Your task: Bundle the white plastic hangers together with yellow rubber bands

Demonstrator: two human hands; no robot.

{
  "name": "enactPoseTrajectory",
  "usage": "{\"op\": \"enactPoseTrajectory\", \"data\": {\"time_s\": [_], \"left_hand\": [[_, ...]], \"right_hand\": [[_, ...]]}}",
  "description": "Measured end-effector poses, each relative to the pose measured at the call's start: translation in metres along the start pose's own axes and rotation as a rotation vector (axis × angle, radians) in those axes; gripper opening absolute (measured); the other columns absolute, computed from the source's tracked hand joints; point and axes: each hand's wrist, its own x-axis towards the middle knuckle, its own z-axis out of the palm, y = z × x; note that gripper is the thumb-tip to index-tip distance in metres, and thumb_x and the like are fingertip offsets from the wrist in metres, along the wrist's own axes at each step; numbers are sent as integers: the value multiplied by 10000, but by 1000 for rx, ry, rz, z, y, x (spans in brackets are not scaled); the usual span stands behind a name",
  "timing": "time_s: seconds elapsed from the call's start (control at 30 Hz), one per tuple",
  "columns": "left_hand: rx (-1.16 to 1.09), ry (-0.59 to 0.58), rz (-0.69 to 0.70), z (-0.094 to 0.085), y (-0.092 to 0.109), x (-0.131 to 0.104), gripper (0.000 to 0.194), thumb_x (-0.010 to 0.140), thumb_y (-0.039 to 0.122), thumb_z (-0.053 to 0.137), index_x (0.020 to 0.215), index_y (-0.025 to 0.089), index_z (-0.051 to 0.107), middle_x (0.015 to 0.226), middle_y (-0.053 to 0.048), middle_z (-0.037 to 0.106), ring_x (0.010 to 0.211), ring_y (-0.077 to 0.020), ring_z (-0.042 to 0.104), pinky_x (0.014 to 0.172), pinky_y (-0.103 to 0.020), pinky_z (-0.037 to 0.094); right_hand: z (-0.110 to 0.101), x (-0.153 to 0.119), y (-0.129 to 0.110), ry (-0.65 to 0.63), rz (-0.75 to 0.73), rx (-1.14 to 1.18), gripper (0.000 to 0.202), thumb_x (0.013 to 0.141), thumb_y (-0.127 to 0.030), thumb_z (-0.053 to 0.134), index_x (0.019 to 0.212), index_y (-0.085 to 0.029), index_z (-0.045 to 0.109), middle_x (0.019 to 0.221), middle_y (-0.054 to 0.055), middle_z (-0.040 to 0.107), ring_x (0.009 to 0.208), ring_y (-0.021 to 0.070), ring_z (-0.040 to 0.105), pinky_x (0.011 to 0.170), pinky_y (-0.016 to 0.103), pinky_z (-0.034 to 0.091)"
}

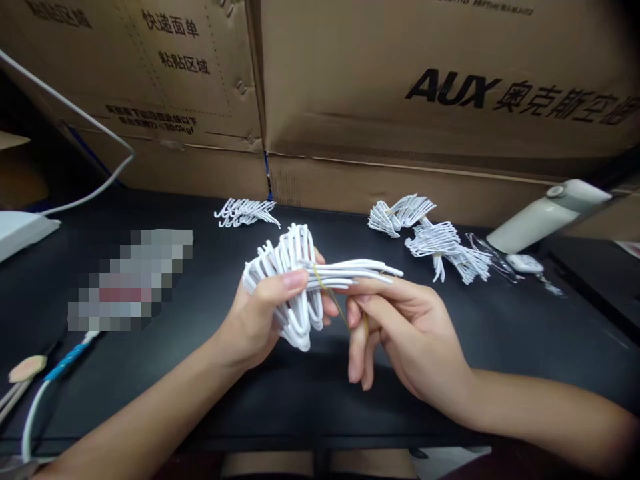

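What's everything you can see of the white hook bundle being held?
The bundle of slender white hooked rods looks smooth, perhaps plastic-coated. Curved loops crowd one side; straighter ends extend toward the bare right hand, which holds a thin yellowish elastic-looking band crossing the bundle. The bare left hand grips it above the black table. Right-hand contact with the rods is unclear.

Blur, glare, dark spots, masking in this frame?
Head view, focus: left hand, right hand and white bundle fairly clear. Head view, blur: top-left carton print smeared. Head view, light: top-right corner dark, no harsh glare on the black tabletop. Head view, masking: mosaic patch at left.
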Motion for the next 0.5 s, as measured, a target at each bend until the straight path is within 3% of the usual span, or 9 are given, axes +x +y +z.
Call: {"op": "enactPoseTrajectory", "data": {"time_s": [0.13,0.2,0.33,0.5], "left_hand": [[-10,55,34,-1,-3,1,355,627,400,699,854,138,624,619,-17,620,536,-158,573,518,-281,510],[-16,76,50,-1,-5,2,337,628,389,708,846,145,626,626,-5,602,526,-142,556,502,-264,495],[-20,53,54,-1,-6,3,337,639,397,705,855,153,618,618,-2,601,496,-139,554,470,-249,474],[-32,38,58,-2,-6,2,336,643,408,695,844,147,627,559,5,599,455,-141,560,427,-231,458]], "right_hand": [[1,2,-3,-37,2,-186,248,843,-318,595,1019,-155,659,733,-1,573,440,99,619,321,173,487],[-1,5,-5,-47,-73,-348,247,832,-310,615,1007,-144,671,750,19,589,488,103,616,334,176,481],[-10,11,-3,0,-565,-805,93,813,-170,627,851,-192,709,836,57,621,713,142,617,532,242,541],[-17,13,-1,79,-1087,-1250,217,745,-84,681,865,-264,699,1036,75,590,964,223,572,777,378,520]]}}
